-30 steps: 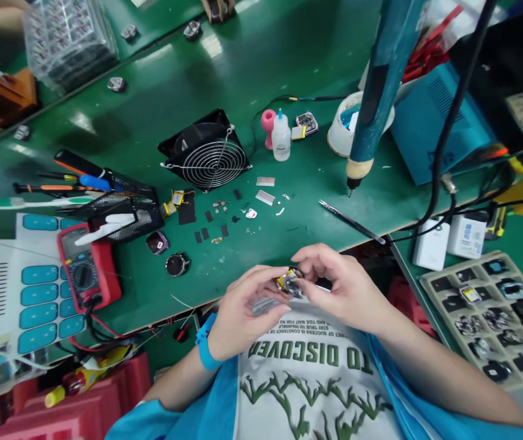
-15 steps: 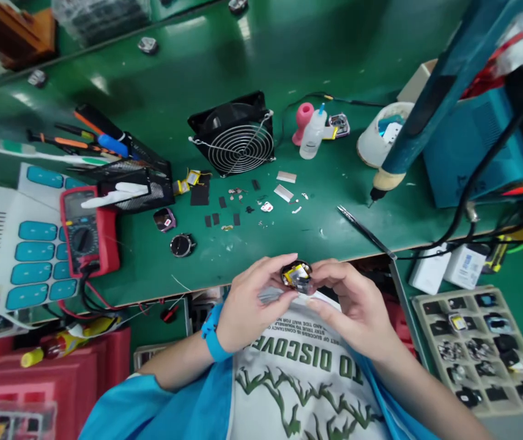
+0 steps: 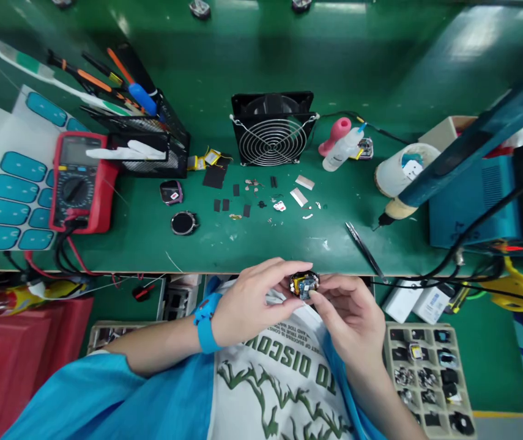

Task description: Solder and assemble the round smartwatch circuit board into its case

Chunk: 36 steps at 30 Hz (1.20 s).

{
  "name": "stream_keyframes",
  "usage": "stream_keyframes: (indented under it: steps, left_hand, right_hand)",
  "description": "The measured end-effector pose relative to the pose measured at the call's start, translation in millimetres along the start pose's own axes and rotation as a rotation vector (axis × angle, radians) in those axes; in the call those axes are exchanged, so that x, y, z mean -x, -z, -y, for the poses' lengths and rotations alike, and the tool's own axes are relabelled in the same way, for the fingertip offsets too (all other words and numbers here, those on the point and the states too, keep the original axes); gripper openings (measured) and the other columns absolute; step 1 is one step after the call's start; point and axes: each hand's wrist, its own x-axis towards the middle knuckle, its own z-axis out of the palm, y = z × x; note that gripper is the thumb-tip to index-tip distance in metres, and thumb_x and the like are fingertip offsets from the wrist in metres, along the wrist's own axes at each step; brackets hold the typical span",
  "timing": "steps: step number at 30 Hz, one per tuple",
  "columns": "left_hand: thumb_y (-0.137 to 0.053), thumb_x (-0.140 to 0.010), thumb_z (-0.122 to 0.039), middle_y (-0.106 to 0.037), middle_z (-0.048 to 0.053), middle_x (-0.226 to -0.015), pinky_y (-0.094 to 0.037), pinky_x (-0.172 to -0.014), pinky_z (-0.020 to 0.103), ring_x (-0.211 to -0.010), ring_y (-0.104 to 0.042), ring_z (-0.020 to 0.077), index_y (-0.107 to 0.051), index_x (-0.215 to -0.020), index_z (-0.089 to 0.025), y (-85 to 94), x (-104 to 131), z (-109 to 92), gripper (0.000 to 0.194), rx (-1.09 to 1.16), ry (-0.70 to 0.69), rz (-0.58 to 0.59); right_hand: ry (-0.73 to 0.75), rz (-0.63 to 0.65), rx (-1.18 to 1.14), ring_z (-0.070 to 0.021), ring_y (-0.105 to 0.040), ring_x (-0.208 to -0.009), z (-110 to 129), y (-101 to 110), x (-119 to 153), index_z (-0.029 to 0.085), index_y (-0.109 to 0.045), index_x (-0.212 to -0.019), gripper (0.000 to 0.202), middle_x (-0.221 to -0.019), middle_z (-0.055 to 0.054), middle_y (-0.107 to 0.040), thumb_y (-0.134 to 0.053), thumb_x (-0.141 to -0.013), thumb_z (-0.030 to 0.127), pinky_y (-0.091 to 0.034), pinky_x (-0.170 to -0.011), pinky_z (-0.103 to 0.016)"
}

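We've got the small open device [image 3: 304, 285] pinched in our left hand [image 3: 254, 300], right fingertips [image 3: 312, 294] on it too; it's probably a watch body, just off the near bench edge [image 3: 224, 272].

The left and right sides of the small opened device [image 3: 304, 285] were partly hidden by the left hand [image 3: 247, 305] and the right hand [image 3: 352, 318], and its inner parts were too small to name. The walls of the black mesh holder [image 3: 176, 162] hid the tools' [image 3: 142, 98] lower ends, while the right edge cut off the blue electric screwdriver [image 3: 463, 146]. The tiniest scraps [image 3: 270, 220] on the worktop [image 3: 219, 247] were too small to identify.
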Motion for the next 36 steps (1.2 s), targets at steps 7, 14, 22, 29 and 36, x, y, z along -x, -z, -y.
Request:
stream_keyframes:
  steps: [7, 14, 22, 29, 36]
  left_hand:
    - [-0.073, -0.085, -0.015, -0.075, 0.007, -0.111, -0.064, -0.083, 0.028, -0.090, -0.075, 0.0167, -0.069, -0.131, -0.021, -1.2, -3, 3, 0.046, 0.330, 0.178, 0.009]
    - [-0.078, -0.084, -0.016, -0.075, 0.009, -0.117, -0.064, -0.083, 0.026, -0.094, -0.077, 0.0175, -0.071, -0.125, -0.018, -0.1, -9, 12, 0.042, 0.640, 0.390, 0.014]
    - [-0.074, -0.092, -0.025, -0.078, 0.009, -0.113, -0.068, -0.080, 0.026, -0.089, -0.078, 0.0160, -0.074, -0.122, -0.016, 2.0, -10, 16, 0.031, 0.762, 0.426, 0.017]
    - [-0.075, -0.088, -0.020, -0.079, 0.011, -0.118, -0.068, -0.088, 0.033, -0.093, -0.080, 0.0198, -0.073, -0.124, -0.017, 1.1, -7, 11, 0.036, 0.618, 0.386, 0.043]
    - [-0.077, -0.088, -0.024, -0.081, 0.007, -0.104, -0.067, -0.090, 0.033, -0.092, -0.079, 0.0192, -0.073, -0.122, -0.018, -1.8, -5, 14, 0.035, 0.466, 0.368, -0.003]
  right_hand:
    - [0.093, 0.040, 0.090, -0.0165, -0.071, -0.093, -6, 2, 3, 0.028, -0.066, -0.108, 0.018, -0.100, -0.003, -0.071, -0.069, -0.094, 0.016, -0.062, -0.079, -0.029]
    - [0.133, 0.112, 0.239, -0.0177, -0.069, -0.096, -4, 3, -2, 0.028, -0.068, -0.113, 0.020, -0.110, -0.005, -0.069, -0.069, -0.095, 0.018, -0.060, -0.082, -0.033]
    - [0.239, 0.087, 0.348, -0.0215, -0.072, -0.102, -4, 1, -2, 0.029, -0.068, -0.118, 0.028, -0.115, -0.007, -0.071, -0.072, -0.093, 0.017, -0.063, -0.089, -0.040]
    - [0.220, 0.057, 0.336, -0.0195, -0.073, -0.100, -6, -1, -4, 0.027, -0.070, -0.107, 0.019, -0.110, -0.006, -0.072, -0.069, -0.093, 0.014, -0.063, -0.086, -0.035]
    - [0.254, -0.001, 0.317, -0.0181, -0.074, -0.092, -9, -8, -5, 0.024, -0.069, -0.100, 0.013, -0.103, -0.006, -0.072, -0.069, -0.094, 0.013, -0.063, -0.079, -0.031]
